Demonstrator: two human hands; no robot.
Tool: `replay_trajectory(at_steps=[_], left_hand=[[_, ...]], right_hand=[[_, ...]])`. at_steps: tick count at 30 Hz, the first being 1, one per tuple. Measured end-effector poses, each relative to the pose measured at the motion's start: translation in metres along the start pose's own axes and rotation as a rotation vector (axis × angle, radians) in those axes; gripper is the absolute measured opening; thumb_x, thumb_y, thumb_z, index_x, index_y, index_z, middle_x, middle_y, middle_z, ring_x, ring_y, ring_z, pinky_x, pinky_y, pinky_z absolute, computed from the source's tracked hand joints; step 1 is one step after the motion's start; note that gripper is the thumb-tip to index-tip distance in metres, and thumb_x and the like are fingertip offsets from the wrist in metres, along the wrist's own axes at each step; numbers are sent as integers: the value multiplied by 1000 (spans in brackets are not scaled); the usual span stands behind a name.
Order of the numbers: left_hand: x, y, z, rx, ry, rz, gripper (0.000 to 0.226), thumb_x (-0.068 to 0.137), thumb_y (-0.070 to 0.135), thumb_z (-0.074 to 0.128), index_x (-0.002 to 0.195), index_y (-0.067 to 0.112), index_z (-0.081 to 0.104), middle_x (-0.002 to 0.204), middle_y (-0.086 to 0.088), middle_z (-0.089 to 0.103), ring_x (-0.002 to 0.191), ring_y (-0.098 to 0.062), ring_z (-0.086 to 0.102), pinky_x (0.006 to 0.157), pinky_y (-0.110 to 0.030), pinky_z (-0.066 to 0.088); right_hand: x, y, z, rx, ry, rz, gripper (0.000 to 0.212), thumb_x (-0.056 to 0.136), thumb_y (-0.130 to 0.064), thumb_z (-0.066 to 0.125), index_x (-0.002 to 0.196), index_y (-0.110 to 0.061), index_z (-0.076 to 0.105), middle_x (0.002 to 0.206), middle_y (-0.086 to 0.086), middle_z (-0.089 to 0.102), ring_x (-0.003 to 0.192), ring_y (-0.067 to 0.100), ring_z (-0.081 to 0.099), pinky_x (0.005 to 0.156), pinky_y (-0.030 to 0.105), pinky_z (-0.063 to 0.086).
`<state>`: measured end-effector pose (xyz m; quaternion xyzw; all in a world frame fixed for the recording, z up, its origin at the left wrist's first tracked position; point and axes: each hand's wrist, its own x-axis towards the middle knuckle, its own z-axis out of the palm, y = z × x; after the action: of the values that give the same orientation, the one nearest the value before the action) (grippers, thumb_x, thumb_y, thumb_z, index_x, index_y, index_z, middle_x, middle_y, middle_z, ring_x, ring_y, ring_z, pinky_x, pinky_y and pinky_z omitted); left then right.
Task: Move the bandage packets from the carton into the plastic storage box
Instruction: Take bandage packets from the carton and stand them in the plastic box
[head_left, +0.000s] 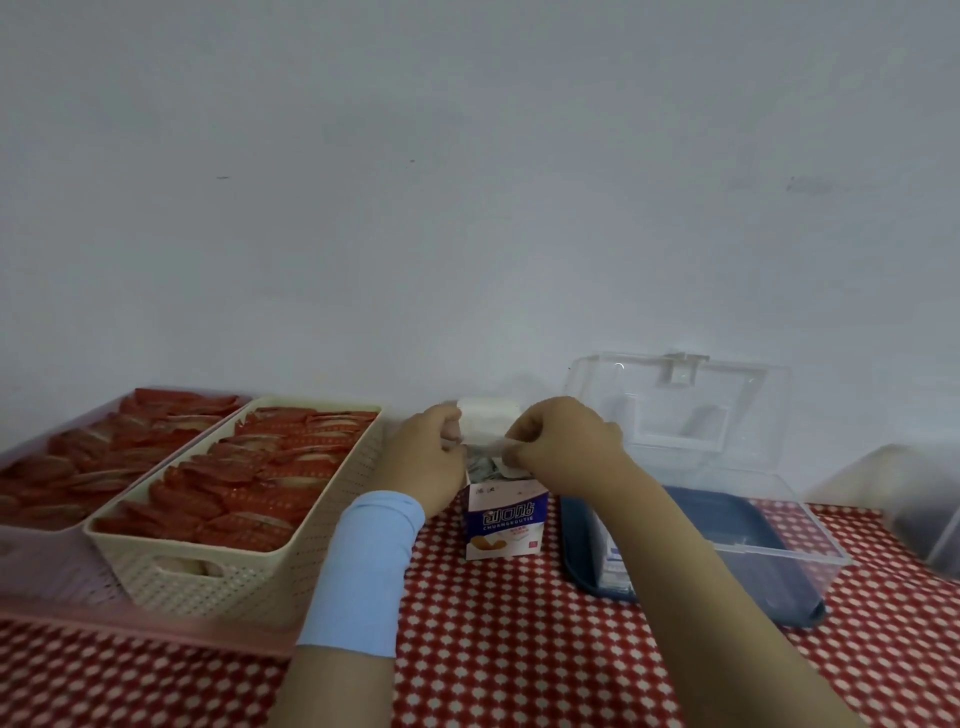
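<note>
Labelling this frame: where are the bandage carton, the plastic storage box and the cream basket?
bandage carton (506, 519), head view: printed front face.
plastic storage box (779, 582), head view: clear front wall.
cream basket (270, 571), head view: perforated front wall.

A table under a red cloth with white dots (519, 649) carries a small blue-and-white cardboard carton (506, 525). Just right of the carton stands a clear plastic storage box (779, 577); left of it lies a pink plastic tray (156, 626).
</note>
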<state>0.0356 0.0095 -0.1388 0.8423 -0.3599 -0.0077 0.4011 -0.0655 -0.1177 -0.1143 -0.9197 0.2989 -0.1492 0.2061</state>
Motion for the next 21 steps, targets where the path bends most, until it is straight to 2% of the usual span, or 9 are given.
replay_trajectory(at_steps=[2,4,6,8,10,13,15,19,21], left_hand=[[0,1,-3,-25,19,18,34,99,12,43,130,18,57,125,3,62,104,-10,57,69,-7,36],[1,4,-5,-111,1,12,37,100,10,42,131,20,59,127,6,61,108,-6,56,76,-7,36],[2,8,-7,-229,-15,-3,34,99,11,45,125,25,63,122,11,64,107,-3,57,83,-8,41],[2,13,-8,-328,14,20,24,97,18,51,110,28,69,109,13,69,102,-3,61,88,-18,46],[2,21,-10,-412,45,53,13,95,25,58,99,27,70,96,13,74,92,-4,66,84,-22,50],[1,30,-9,-576,29,67,11,93,25,64,98,17,69,84,7,76,75,-7,69,73,-26,54],[1,32,-8,-684,6,57,11,93,20,66,96,10,68,76,3,73,69,-10,66,67,-25,52],[2,24,-6,-824,-61,-3,16,93,23,66,93,8,69,78,-1,66,73,-12,56,70,-26,46],[0,21,-6,-858,-149,3,29,92,29,64,104,3,68,93,-5,70,87,-16,62,83,-34,51]], right_hand=[[-4,7,-1,237,35,26,13,82,-33,74,72,-24,71,70,-8,71,70,10,64,81,39,51],[-10,11,-5,526,111,38,11,82,-25,78,74,-18,74,66,-3,73,58,8,64,61,29,54],[-14,14,-11,747,172,37,6,82,-15,80,80,-13,75,70,0,75,58,10,69,56,26,56],[-17,15,-18,887,175,13,4,84,-10,77,87,-11,76,71,2,75,57,9,69,52,21,54],[-18,16,-23,926,98,-18,7,90,-11,71,96,-10,75,71,5,75,57,8,68,49,18,48],[-17,18,-22,938,-106,-50,16,99,-13,58,106,-10,72,78,11,74,69,17,68,60,25,48],[-17,16,-19,1062,-212,-50,24,103,-11,48,106,-6,71,81,16,69,71,21,62,63,29,46],[-20,12,-21,1180,-353,-18,32,102,-1,37,102,1,69,88,22,69,64,22,59,58,32,41],[-20,14,-21,1131,-430,5,30,102,-2,38,109,2,67,95,26,69,65,24,59,57,32,41]])
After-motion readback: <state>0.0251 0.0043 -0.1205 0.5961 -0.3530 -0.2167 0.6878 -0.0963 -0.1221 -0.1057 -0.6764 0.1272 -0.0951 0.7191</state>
